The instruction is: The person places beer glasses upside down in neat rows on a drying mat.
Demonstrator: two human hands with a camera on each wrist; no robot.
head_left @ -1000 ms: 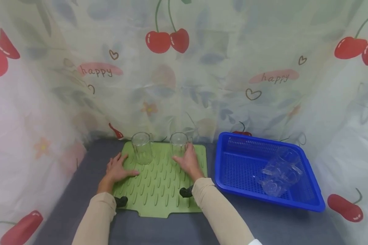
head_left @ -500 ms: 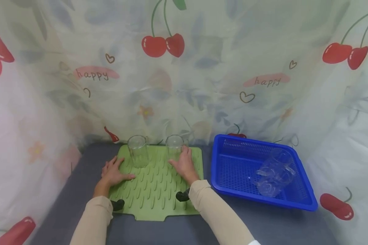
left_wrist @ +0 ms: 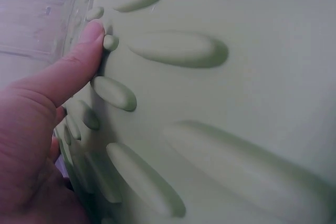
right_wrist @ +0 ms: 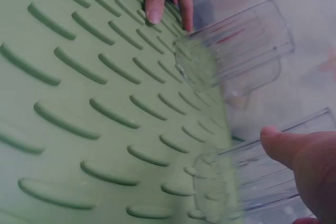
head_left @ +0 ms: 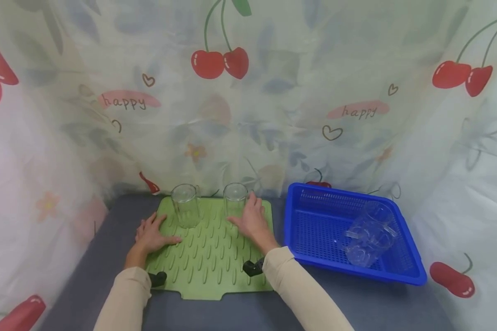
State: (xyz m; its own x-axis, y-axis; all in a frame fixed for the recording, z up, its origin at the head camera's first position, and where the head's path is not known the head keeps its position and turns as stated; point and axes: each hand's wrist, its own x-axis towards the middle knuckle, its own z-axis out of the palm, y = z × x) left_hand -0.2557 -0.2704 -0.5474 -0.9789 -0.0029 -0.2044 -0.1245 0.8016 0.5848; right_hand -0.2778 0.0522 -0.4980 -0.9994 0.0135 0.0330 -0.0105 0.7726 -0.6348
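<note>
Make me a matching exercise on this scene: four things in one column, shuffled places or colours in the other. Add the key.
Things:
1. Mat
2. Basket
3. Left grip
4. Right grip

Places and colours:
A. At the mat's left edge
B. Blue, with clear glassware inside
C. At the standing mug nearer the basket
D. Green, ridged on top

Right pairs: 1-D, 2-B, 3-A, 4-C

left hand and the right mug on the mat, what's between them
Between the left hand and the right mug stands the left mug on the mat; the head and right wrist views show it.
</note>
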